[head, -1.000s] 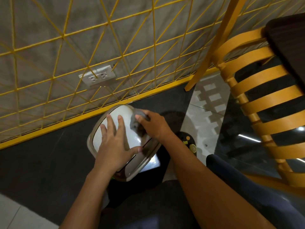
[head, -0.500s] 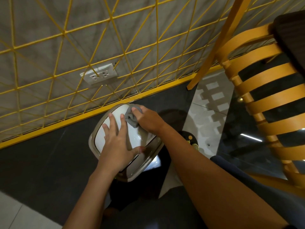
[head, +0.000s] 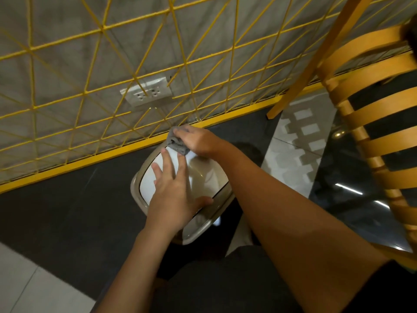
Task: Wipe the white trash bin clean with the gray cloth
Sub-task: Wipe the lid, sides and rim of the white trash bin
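Note:
The white trash bin (head: 147, 185) with a beige rim stands on the dark floor by the wall, seen from above. My left hand (head: 174, 193) lies flat on its white lid, fingers straight and spread. My right hand (head: 198, 141) grips the gray cloth (head: 177, 143) and holds it against the far edge of the lid, close to the yellow baseboard. The bin's body is hidden below the lid and my arms.
A wall with a yellow wire grid (head: 135, 64) and a white power outlet (head: 146, 92) rises just behind the bin. A wooden slatted chair (head: 372, 123) stands at the right, its leg (head: 293, 86) near the bin. White floor tile (head: 27, 285) lies at lower left.
My right hand has slid the gray cloth from the lid's middle right up to its far edge. My left hand stays flat on the lid.

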Demonstrator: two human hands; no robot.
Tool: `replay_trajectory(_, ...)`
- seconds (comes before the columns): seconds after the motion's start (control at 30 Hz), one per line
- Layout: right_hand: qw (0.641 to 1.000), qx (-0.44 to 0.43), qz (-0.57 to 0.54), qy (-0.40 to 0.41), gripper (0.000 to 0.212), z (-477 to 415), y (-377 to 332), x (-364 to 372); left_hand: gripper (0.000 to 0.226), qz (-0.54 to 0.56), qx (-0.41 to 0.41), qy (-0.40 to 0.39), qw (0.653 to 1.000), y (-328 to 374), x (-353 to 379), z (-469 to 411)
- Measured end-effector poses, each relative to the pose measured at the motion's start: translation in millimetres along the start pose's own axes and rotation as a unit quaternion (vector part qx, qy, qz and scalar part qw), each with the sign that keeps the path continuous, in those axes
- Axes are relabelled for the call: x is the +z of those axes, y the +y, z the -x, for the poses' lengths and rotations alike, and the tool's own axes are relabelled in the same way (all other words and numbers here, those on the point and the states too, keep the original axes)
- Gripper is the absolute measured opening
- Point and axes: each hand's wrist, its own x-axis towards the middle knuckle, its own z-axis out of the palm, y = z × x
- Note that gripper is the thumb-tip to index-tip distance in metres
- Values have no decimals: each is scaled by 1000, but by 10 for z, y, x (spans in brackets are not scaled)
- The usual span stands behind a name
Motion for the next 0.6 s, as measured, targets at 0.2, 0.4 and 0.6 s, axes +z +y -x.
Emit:
replay_trajectory(0.2,999,-14,26,37,48,361,227,-35,113,18,-8,0,1000,37,-1,7)
replay_trajectory(0.4,997,17,34,63,49,827,607,-49,117,4,-18,-7,1000,65,-11,18)
replay_trajectory(0.6,990,32,-64,124,41,1139,792,59,116,10,-18,-13,1000,78,-28,38)
